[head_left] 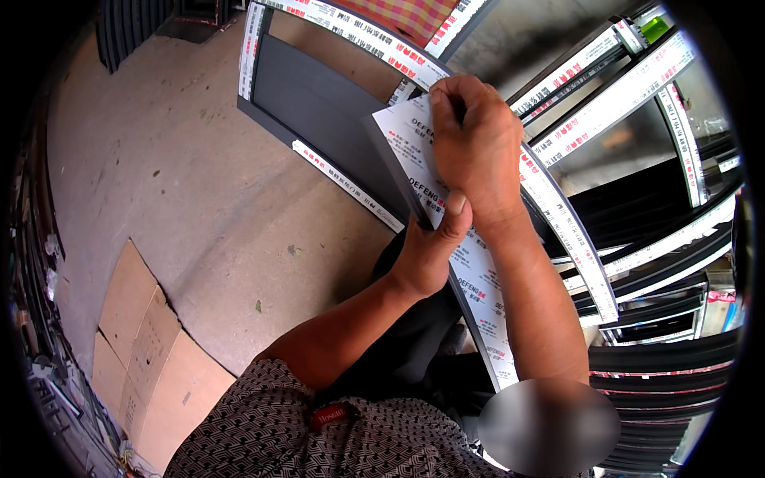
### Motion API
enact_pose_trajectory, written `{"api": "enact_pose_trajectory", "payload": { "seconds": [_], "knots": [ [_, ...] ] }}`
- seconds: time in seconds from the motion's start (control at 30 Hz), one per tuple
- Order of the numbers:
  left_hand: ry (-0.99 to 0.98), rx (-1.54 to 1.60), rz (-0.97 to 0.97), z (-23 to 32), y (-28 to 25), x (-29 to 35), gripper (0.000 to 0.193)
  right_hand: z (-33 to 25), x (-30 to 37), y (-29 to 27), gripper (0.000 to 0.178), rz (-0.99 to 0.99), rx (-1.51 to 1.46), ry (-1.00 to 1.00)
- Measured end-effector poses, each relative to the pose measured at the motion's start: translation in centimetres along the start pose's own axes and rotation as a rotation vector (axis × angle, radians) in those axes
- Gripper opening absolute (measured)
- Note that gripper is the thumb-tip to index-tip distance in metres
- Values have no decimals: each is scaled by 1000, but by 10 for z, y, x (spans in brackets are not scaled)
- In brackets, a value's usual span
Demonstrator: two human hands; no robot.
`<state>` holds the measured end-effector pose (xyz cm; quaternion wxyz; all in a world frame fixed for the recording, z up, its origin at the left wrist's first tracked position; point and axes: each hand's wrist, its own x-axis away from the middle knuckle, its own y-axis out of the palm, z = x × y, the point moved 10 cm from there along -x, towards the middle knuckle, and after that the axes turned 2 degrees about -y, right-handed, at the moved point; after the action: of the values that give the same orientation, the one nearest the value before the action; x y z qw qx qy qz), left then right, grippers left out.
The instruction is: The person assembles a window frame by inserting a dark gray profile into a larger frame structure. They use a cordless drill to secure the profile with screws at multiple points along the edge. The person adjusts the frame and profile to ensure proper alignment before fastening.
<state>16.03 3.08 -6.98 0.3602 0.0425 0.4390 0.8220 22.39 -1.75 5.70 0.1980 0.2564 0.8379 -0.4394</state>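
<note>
A long dark grey profile strip [484, 299], its face covered in printed white protective film, slants from my lap up toward the frame. My left hand [426, 259] is closed round its edge, thumb on the film. Over the strip's upper end is my right hand [478, 147], its fingers curled and pinched at the film's edge; what they hold is hidden. Behind both hands lies a dark grey frame [347, 182] with white printed tape along its bars. A flat dark grey panel [319, 88] shows inside this frame, near the strip's upper end.
More taped frames and bars [613, 95] are stacked at the right, with dark curved-looking profiles [661, 374] below. Flattened cardboard [151, 350] lies on the concrete floor [159, 175] at the left. A checked cloth [398, 16] is at the top. Dark ribbed pieces [131, 28] stand far left.
</note>
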Motion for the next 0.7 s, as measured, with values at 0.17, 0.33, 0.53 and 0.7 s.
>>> {"api": "enact_pose_trajectory", "payload": {
  "seconds": [0.17, 0.33, 0.53, 0.7],
  "knots": [
    [6, -4, 0, 2, -1, 0, 61, 2, 2, 5, 10, -8, 8, -16],
    [19, 10, -11, 4, 1, -2, 57, 16, 5, 2, 14, -39, -101, 115],
    [84, 56, -26, 11, 9, -6, 51, 22, -8, 8, 15, -291, -224, 245],
    [89, 51, -31, 11, 13, -9, 50, 10, -21, 6, 14, -377, -103, 81]
  ]
}}
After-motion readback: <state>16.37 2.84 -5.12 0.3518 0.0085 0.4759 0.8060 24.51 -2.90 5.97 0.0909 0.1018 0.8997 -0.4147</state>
